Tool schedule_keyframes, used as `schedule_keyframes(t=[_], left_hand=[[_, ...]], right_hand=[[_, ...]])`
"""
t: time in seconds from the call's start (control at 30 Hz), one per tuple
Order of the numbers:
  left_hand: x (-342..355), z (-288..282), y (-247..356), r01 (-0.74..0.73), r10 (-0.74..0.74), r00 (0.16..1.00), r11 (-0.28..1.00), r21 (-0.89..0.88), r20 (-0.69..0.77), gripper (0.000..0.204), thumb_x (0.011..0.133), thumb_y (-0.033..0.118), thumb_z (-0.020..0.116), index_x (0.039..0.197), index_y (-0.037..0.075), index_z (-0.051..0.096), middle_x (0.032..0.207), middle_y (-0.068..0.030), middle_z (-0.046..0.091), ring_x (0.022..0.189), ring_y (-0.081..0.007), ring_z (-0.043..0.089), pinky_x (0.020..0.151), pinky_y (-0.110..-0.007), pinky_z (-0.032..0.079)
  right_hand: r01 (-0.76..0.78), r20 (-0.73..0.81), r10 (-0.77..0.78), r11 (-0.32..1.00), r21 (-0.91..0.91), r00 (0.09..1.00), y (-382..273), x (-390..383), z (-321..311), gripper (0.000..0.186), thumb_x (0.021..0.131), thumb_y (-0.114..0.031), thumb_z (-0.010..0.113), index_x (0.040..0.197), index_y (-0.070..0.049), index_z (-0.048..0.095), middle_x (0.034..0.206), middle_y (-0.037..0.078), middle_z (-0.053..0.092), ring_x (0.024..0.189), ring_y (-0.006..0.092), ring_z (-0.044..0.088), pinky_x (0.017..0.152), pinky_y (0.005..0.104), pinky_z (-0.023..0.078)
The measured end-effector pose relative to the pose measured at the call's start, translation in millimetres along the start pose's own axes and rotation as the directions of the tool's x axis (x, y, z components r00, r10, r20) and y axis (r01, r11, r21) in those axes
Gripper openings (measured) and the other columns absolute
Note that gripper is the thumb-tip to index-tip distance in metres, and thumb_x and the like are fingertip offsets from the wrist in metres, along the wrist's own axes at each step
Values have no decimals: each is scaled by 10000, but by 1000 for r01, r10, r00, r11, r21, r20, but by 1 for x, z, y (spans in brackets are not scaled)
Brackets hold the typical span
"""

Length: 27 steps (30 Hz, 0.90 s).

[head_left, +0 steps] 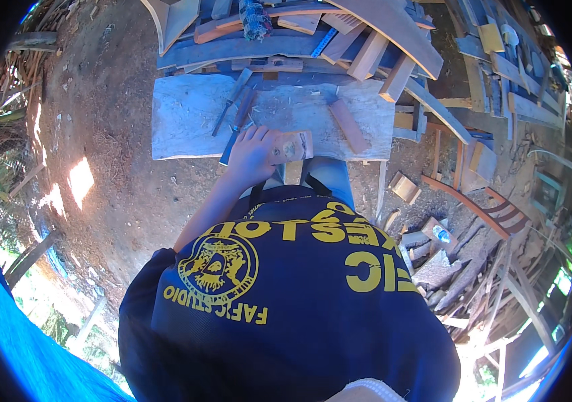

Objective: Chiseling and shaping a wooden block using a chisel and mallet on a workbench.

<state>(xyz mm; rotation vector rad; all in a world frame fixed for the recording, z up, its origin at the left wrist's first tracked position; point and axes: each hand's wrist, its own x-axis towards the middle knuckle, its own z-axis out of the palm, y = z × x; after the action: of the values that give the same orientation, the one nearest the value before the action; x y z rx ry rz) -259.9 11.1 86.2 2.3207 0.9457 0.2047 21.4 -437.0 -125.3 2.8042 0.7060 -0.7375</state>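
My left hand (252, 153) is over the near edge of a worn wooden workbench (185, 120), its fingers bent round the left end of a short wooden block (294, 146). The block has a pale, rough patch on its upper face. Beside the hand lie a long, thin dark tool (232, 102) and a narrow brown wooden strip (243, 109), whose near end runs toward the hand. A reddish-brown wooden bar (347, 126) rests at an angle on the right of the bench. My right hand does not show.
Behind the bench are stacked boards, a wooden hand plane (276, 64), a bundled cloth (255, 20) and a large curved wooden piece (393, 30). On the ground at right lie a wood offcut (405, 187), a curved reddish frame (473, 206) and scrap wood (463, 275).
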Motion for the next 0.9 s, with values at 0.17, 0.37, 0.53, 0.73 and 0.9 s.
schedule_keyframes(t=[0.17,0.37,0.53,0.73,0.9], left_hand=[[-12,3,-11,27,-27,1000,999,24,-9,538,595,55,689,1119,92,573,1064,-92,569,1035,-317,531,900,-417,432],[-15,0,-12,31,-31,999,999,11,28,559,587,66,702,1130,95,573,1067,-87,574,1071,-317,529,915,-415,426],[-12,-3,-11,-22,21,997,1000,11,71,556,594,82,706,1134,94,573,1069,-86,576,1075,-309,530,915,-415,426],[-15,-5,-15,-63,59,994,997,40,95,565,596,116,735,1137,91,573,1059,-82,573,1055,-305,532,898,-415,436],[-20,-11,-17,-34,17,980,996,78,200,540,610,132,729,1125,92,572,1046,-74,566,1038,-298,529,881,-409,430]], right_hand=[[1,144,-8,999,45,990,18,-33,-20,159,876,-129,543,1015,-54,560,840,26,566,707,131,584,624,283,504],[-37,322,5,995,92,947,15,-78,-83,189,908,-117,505,1073,-51,568,877,10,580,748,105,575,663,248,489],[-79,460,5,987,142,888,-22,-110,-158,220,934,-108,474,1121,-48,574,908,-4,591,783,82,566,696,220,477],[-170,630,-4,962,216,777,-55,-147,-217,263,966,-96,436,1179,-45,582,945,-20,605,824,56,556,735,185,462],[-254,732,-32,927,277,680,-67,-165,-241,294,987,-88,410,1217,-42,587,969,-30,614,852,38,550,761,162,452]])
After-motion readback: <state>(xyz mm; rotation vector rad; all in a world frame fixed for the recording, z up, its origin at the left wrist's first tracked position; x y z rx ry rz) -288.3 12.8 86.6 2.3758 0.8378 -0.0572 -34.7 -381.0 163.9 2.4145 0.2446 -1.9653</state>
